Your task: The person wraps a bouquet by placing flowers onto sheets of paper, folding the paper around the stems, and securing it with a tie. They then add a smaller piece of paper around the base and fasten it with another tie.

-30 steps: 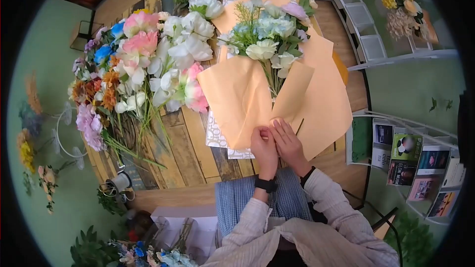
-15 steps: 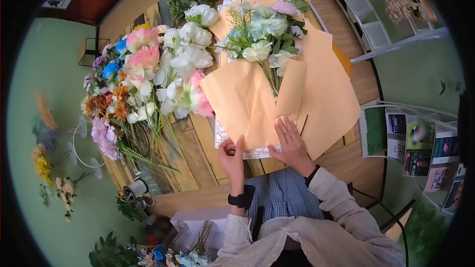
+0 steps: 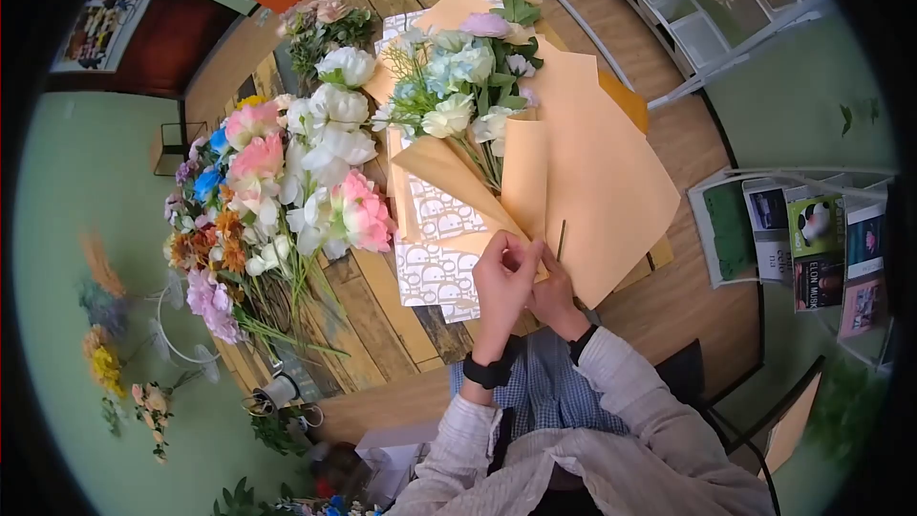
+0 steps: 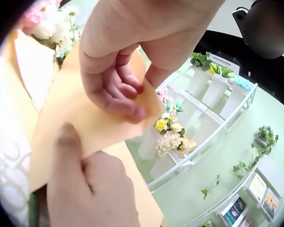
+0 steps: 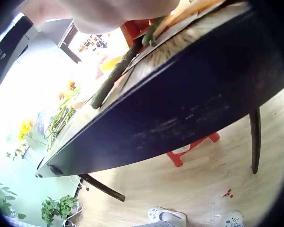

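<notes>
One paper flap (image 3: 451, 175), pinched in the curled fingers of the left hand (image 3: 501, 285) below the bouquet (image 3: 449, 116), could spring open if the right hand (image 3: 554, 301), one straight finger pressing, others unclear, slips.

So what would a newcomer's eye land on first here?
Probably the big heap of loose flowers in pink, white, orange, blue and purple, on the table to the person's left. Next, the pale bouquet lying on broad peach paper at centre. Then the two hands close together at the paper's near end, the left hand pinching a fold, the right hand right beside it.
</notes>
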`<action>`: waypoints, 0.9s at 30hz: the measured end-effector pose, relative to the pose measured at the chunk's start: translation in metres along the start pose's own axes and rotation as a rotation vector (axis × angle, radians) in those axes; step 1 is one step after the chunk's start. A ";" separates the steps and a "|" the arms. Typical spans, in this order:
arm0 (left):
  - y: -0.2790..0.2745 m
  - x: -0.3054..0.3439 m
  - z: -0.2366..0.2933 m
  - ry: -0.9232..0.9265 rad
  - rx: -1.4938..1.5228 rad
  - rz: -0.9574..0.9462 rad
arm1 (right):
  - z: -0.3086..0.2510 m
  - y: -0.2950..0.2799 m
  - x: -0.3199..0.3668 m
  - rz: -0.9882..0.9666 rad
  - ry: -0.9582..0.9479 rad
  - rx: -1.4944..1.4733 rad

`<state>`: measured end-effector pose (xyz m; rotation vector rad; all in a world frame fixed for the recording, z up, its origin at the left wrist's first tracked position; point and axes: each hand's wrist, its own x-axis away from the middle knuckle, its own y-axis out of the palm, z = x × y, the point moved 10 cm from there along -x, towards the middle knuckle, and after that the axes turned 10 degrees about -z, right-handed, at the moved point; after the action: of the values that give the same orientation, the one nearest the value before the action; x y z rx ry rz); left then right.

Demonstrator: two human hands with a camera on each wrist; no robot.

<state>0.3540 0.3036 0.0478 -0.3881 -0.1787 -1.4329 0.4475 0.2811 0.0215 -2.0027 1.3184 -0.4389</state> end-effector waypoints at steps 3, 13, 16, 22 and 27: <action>-0.006 -0.018 0.015 0.024 0.094 -0.060 | 0.001 -0.003 -0.003 0.026 0.023 -0.078; 0.027 -0.077 0.025 0.026 0.125 -0.378 | 0.040 0.033 0.009 -0.141 0.304 -0.286; 0.004 -0.053 0.028 0.138 0.187 -0.299 | 0.037 0.007 0.008 0.141 0.266 -0.378; -0.016 0.012 -0.073 -0.100 0.095 -0.117 | 0.042 0.006 0.006 0.113 0.335 -0.447; 0.006 0.044 -0.082 -0.161 -0.128 0.068 | 0.058 0.033 0.010 -0.088 0.444 -0.745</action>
<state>0.3571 0.2329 -0.0136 -0.6100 -0.2019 -1.3498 0.4657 0.2849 -0.0436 -2.6832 1.8654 -0.4991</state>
